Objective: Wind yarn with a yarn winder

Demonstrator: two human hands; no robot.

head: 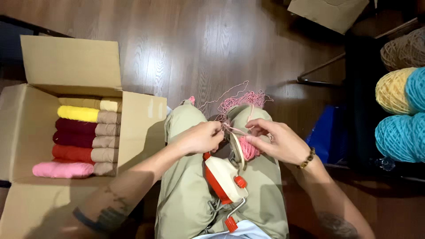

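Note:
A cream and red hand-crank yarn winder [225, 178] lies on my lap between my knees. A small cake of pink yarn [249, 149] sits on its spindle. My left hand [198, 138] pinches a pink strand [230, 127] just left of the spindle. My right hand [278, 140], with a bead bracelet on the wrist, holds the same strand and touches the pink cake. A loose tangle of pink yarn [242, 100] rests over my right knee and trails onto the floor.
An open cardboard box [31, 128] at my left holds several skeins, yellow, maroon, red, pink and tan. Large balls of yellow [392, 90], teal [400, 135] and beige yarn [405, 51] sit at the right. A blue bag [330, 135] and another cardboard box [330, 13] lie on the wooden floor.

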